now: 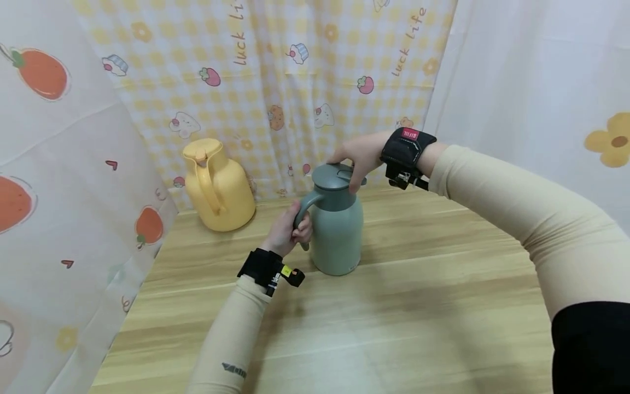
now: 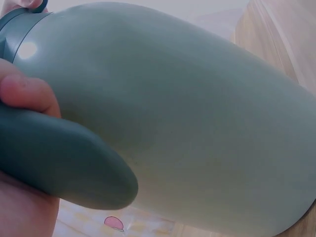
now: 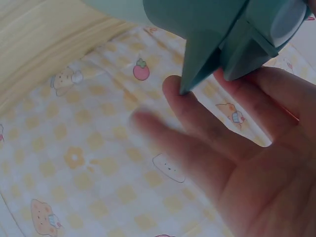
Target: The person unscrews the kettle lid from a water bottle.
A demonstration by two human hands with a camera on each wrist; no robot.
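A pale green thermos jug (image 1: pixel 337 235) with a darker teal collar stands upright on the wooden table. My left hand (image 1: pixel 290 227) grips its handle (image 1: pixel 306 207), fingers curled round it; the handle's lower end (image 2: pixel 98 173) fills the lower left of the left wrist view. From above, my right hand (image 1: pixel 361 156) holds the lid (image 1: pixel 328 176), thumb on the near side and fingers reaching over the far side. In the right wrist view, one fingertip touches the pointed spout (image 3: pixel 195 69), while another finger extends free of the jug.
A yellow jug (image 1: pixel 226 191) stands at the back left of the wooden table (image 1: pixel 418 306), its handle toward me. Behind it hangs a yellow checked curtain (image 1: pixel 275 71). White curtains flank the table, the left one (image 1: pixel 83 137) printed with fruit.
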